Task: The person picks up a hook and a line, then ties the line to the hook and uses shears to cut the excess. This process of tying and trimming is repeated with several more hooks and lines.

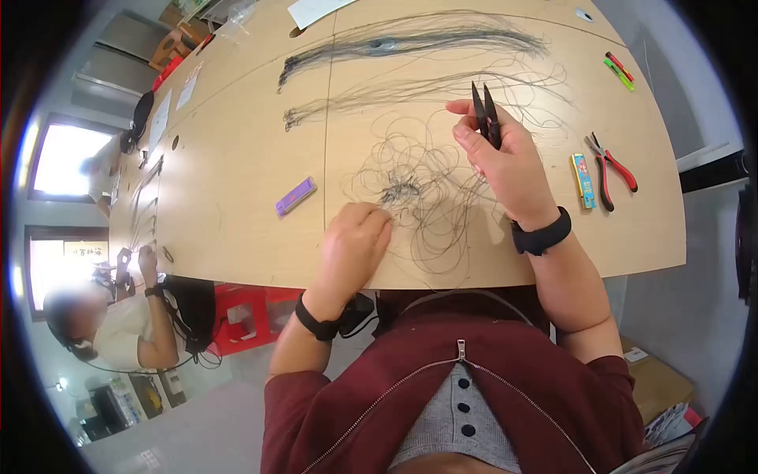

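A tangled heap of thin dark cords (pixel 404 189), with a dense knotted middle, lies on the table in front of me. My left hand (pixel 355 241) is at its left edge, fingers closed in a pinch on the cords; the fingertips are partly hidden. Above the heap's right side, my right hand (pixel 509 162) is closed around black thread snips (pixel 484 110). Their two pointed blades face away from me and stand slightly apart. Loose loops of cord spread under and beside my right wrist.
Two long cord bundles, a thick one (pixel 387 46) and a thinner one (pixel 379 96), lie farther back. A purple box (pixel 296 196) is left; a yellow-blue box (pixel 583 180), red-handled pliers (pixel 608 170) and markers (pixel 619 73) are right. Another person (pixel 130 332) sits at far left.
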Demonstrator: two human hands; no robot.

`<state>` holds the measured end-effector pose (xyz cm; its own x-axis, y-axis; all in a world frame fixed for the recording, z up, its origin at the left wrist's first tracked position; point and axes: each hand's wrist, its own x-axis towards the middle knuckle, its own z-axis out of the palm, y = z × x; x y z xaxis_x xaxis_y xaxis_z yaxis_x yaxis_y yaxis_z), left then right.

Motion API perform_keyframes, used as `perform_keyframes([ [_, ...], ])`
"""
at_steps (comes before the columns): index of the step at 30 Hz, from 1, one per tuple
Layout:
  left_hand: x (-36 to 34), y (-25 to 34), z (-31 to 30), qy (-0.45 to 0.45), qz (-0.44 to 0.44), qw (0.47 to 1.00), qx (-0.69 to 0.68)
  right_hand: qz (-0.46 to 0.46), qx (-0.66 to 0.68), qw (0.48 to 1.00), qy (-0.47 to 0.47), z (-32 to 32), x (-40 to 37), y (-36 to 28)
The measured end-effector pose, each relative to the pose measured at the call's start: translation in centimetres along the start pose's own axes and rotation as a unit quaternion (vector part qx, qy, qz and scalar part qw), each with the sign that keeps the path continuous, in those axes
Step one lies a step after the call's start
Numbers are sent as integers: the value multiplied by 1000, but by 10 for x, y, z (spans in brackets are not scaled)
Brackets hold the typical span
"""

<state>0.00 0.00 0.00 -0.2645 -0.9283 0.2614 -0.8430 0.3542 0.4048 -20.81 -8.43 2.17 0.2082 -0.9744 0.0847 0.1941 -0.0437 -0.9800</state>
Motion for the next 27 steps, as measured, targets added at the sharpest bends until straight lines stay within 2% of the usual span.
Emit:
perform_keyframes([
  [5,7,-10,-30,89,-21,995,25,-1,17,1000,2,3,-3,1],
  [9,14,-15,-55,132,-124,982,-47,-10,-29,1000,1,1,-3,1],
  [14,24,-25,-71,205,-149,967,-23,-27,-54,998,8,2,-2,-1],
  [17,30,-11,-77,165,-186,944,-216,-17,-75,997,-4,3,-4,0],
  [18,33,-8,-73,135,-146,948,-247,-9,-72,997,-22,4,-4,-1],
  [19,37,2,-69,98,-140,951,-259,0,-70,997,-39,4,-5,-2],
  [24,61,26,-39,56,-90,926,-363,-6,-45,997,-70,4,-7,-5],
  [27,67,31,-33,44,-74,934,-348,5,-69,994,-90,4,-7,-7],
])
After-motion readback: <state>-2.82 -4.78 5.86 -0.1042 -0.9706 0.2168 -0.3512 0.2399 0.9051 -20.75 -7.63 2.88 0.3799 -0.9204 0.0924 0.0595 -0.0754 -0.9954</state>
